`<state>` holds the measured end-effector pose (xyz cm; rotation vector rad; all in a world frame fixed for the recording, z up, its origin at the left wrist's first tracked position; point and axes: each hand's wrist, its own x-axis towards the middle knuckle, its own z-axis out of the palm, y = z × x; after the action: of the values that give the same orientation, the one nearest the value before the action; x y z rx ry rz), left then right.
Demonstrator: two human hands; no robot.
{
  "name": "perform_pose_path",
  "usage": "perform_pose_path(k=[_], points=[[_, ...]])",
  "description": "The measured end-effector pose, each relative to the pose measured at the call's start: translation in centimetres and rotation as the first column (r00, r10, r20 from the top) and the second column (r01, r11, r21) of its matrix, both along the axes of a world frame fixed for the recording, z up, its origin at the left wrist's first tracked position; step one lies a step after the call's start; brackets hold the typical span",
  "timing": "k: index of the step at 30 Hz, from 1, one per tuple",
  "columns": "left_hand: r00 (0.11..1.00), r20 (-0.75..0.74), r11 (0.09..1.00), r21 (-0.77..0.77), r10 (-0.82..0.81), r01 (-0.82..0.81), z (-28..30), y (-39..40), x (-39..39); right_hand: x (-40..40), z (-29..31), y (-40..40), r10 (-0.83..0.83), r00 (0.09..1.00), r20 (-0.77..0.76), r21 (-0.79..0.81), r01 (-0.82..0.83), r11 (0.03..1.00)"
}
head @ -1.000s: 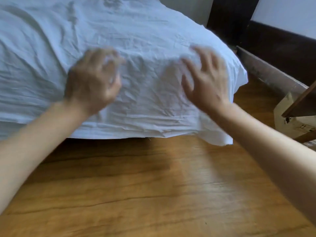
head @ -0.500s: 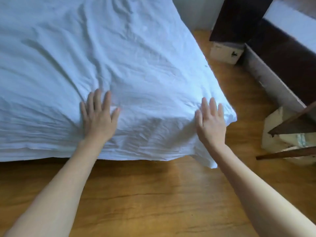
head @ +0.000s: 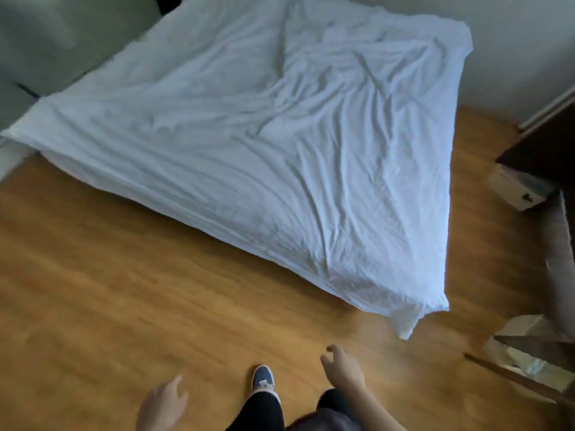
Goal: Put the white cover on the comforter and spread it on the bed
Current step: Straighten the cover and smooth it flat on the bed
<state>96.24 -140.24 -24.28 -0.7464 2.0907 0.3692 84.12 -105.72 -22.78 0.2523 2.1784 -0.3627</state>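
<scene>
white covered comforter (head: 264, 144), spread flat across the bed, wrinkled, near corner hanging to the floor

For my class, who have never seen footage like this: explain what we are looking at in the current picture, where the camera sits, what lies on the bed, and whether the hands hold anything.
There is no machine here. A person wears one wide-angle camera on the head, looking forward and down, so you see their own body from above. The left hand and right hand hang above the wooden floor with loose fingers, holding nothing and touching nothing. One shoe shows between them. Ahead stands the bed, fully draped by the white covered comforter. It lies spread out but wrinkled, and its near corner hangs down toward the floor. Cardboard boxes and dark furniture stand at the right.
</scene>
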Motion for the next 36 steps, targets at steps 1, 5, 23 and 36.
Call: perform_pose_path(k=[1,5,23,36], points=[[0.999,0.03,1.0,0.025,0.012,-0.012,1.4,-1.4,0.0,-0.3,1.0,-2.3,0.036,0.999,-0.004,-0.038,-0.036,0.999],[0.989,0.027,0.987,0.064,0.148,-0.149,5.7,-7.1,-1.2,-3.1,3.6,-11.0,0.236,0.971,-0.03,-0.097,-0.238,0.966],[0.912,-0.18,0.926,0.156,0.368,-0.342,7.1,-34.1,-20.6,-27.2,2.3,-47.2,0.601,0.789,-0.13,-0.143,-0.615,0.776],[0.96,-0.26,0.995,0.057,0.099,-0.087,3.4,-73.2,-27.0,-32.0,0.2,-84.6,0.462,0.848,-0.259,-0.084,-0.496,0.864]])
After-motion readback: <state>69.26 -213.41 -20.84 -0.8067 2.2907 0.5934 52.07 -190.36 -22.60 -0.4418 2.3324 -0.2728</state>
